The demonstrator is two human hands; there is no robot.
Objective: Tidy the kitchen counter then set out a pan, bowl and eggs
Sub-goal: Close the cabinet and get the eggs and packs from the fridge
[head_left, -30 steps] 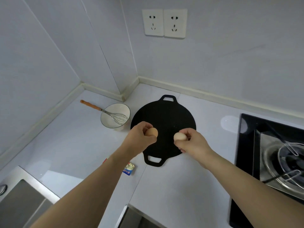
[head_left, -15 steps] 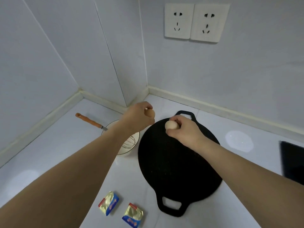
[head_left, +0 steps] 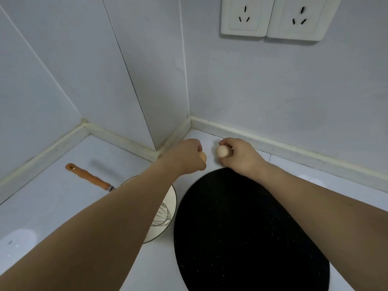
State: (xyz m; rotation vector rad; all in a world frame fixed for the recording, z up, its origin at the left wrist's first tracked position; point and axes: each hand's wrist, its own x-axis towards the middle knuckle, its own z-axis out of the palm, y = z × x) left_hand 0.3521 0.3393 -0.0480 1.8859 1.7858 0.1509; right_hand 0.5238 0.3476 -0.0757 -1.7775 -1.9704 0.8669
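Observation:
Both my hands reach toward the counter's back corner, beyond the pan. My left hand [head_left: 184, 157] grips a brown egg [head_left: 203, 157], mostly hidden by the fingers. My right hand [head_left: 239, 156] holds a paler egg [head_left: 222, 151] between thumb and fingers. The two eggs sit a short gap apart, low over the white counter [head_left: 52, 198]. A flat black round pan [head_left: 241, 232] lies just below the hands; its far handle is hidden under my right wrist. A white bowl [head_left: 168, 215] with a wire whisk [head_left: 161, 217] stands left of the pan, partly covered by my left forearm.
The whisk's orange wooden handle [head_left: 88, 176] sticks out to the left over the counter. Walls close the corner right behind the hands. Two wall sockets [head_left: 275, 17] are high on the back wall.
Both hands have carried the eggs forward, from over the pan's middle to the corner past its far rim. The view has moved closer in and lower.

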